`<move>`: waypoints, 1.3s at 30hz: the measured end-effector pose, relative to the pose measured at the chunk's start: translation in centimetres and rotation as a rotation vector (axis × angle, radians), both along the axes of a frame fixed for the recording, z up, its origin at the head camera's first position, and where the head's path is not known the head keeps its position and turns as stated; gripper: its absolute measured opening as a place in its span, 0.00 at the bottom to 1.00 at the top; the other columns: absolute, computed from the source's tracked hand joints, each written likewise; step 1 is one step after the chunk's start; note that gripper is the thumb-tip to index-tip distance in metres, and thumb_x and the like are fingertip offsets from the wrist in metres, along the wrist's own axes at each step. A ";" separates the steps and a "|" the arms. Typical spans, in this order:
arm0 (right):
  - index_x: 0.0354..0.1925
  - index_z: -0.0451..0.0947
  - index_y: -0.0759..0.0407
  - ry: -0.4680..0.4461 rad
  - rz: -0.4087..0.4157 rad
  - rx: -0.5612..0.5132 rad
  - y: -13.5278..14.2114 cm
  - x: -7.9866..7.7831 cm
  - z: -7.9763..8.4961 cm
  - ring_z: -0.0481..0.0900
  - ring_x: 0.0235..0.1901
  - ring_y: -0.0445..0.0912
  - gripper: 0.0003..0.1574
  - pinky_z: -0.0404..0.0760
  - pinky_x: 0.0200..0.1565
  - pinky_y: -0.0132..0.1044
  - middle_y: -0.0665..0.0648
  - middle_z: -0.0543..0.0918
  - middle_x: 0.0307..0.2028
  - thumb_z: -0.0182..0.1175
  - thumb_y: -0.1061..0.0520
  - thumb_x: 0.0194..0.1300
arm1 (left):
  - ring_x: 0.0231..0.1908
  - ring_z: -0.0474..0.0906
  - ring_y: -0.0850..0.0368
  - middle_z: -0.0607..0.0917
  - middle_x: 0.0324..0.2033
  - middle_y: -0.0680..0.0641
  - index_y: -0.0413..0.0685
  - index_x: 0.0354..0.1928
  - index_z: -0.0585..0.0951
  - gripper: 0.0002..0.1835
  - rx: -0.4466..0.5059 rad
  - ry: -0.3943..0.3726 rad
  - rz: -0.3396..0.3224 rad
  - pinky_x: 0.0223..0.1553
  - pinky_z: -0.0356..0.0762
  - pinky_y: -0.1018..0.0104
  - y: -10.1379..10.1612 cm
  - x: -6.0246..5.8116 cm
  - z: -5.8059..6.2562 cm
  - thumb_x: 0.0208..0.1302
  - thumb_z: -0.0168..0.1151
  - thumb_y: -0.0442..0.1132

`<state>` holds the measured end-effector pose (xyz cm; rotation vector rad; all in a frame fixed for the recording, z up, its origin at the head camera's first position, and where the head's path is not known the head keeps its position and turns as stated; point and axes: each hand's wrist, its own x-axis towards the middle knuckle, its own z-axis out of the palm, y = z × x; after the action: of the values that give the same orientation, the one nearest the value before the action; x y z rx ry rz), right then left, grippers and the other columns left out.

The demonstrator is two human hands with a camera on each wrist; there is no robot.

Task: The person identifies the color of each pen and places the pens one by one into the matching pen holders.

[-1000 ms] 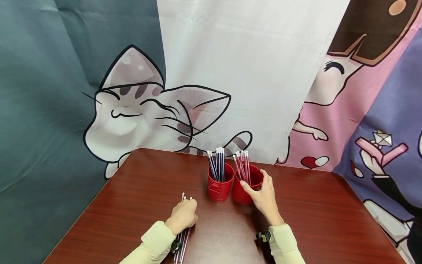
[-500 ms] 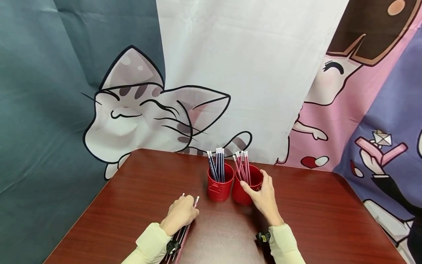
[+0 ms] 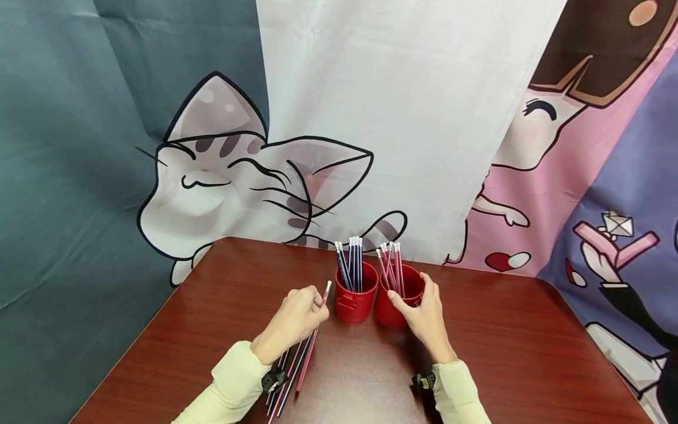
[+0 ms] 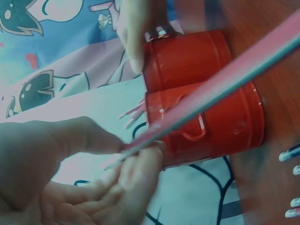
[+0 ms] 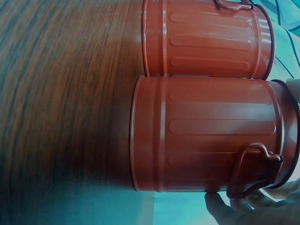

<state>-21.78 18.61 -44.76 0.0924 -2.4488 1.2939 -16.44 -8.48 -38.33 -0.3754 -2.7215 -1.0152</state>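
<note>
My left hand (image 3: 296,318) pinches a pink pencil (image 4: 211,98) near its white eraser end, between thumb and fingers. The pencil slants with its eraser up, left of the buckets. My right hand (image 3: 428,315) grips the right red bucket (image 3: 388,312) at the rim, thumb in front and fingers on the far right side. Fingertips (image 5: 218,206) show beside its wire handle in the right wrist view. Several pink pencils (image 3: 392,271) stand in that bucket, erasers up. The left red bucket (image 3: 352,307), close beside it, holds several dark blue pencils (image 3: 355,265).
Below my left hand, several loose blue and pink pencils (image 3: 286,388) lie on the brown wooden table (image 3: 222,300), partly hidden by the wrist. A printed cloth (image 3: 413,118) hangs right behind the table's far edge.
My left hand has separated a pink pencil from the loose pile and lifted it, moving up and right toward the buckets. The right hand and both buckets have stayed in place.
</note>
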 end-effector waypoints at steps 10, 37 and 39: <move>0.64 0.55 0.58 -0.005 0.001 -0.001 0.1 0.1 -0.2 0.67 0.53 0.52 0.54 0.73 0.51 0.52 0.60 0.65 0.56 0.66 0.36 0.48 | 0.22 0.75 0.64 0.78 0.23 0.52 0.43 0.28 0.76 0.02 0.243 0.260 -0.063 0.27 0.78 0.71 0.5 -1.1 1.8 0.53 0.59 0.30; 0.64 0.56 0.57 0.010 -0.002 0.012 -0.2 -0.1 -0.2 0.68 0.52 0.52 0.52 0.74 0.49 0.51 0.60 0.66 0.55 0.65 0.36 0.49 | 0.30 0.76 0.60 0.78 0.29 0.46 0.37 0.35 0.76 0.04 0.359 0.714 -0.248 0.29 0.77 0.77 7.1 -6.8 7.3 0.59 0.56 0.31; 0.64 0.56 0.58 0.011 -0.007 0.012 -0.2 0.0 -0.1 0.68 0.52 0.52 0.53 0.74 0.49 0.51 0.60 0.66 0.55 0.66 0.36 0.49 | 0.31 0.76 0.60 0.77 0.30 0.45 0.36 0.36 0.76 0.04 0.379 0.724 -0.272 0.30 0.76 0.80 7.6 -7.1 7.4 0.60 0.56 0.30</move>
<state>-21.81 18.40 -44.89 0.0938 -2.4462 1.2720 -23.59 -0.83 -30.93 -0.8584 -1.8277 -1.1446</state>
